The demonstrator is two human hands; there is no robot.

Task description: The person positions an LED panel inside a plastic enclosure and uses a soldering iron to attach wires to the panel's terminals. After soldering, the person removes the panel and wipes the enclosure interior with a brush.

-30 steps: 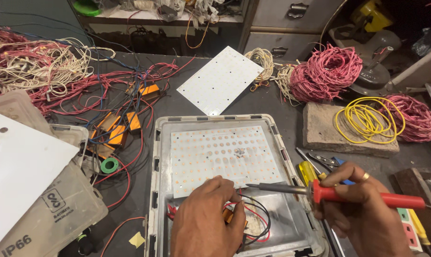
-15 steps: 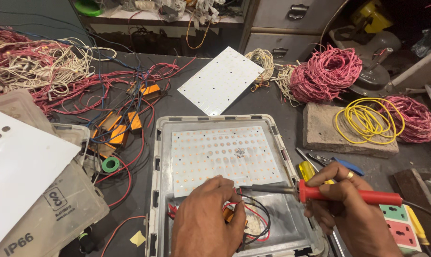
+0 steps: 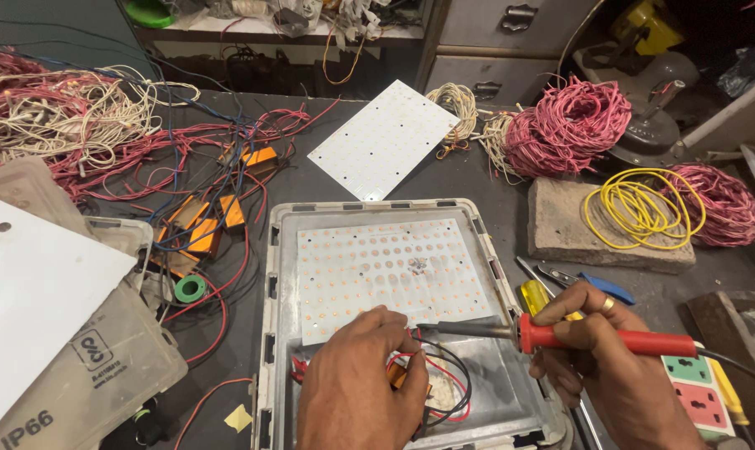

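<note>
Red soldering iron in right hand, left hand pinching wires

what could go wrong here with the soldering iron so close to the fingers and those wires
The soldering iron in the right hand points its tip right beside the left hand fingers, so a slip may burn them. The red and black wires lie just below the tip; their insulation could melt if touched. The tip also hovers at the edge of the LED panel, which stray heat or solder might mark.
</note>
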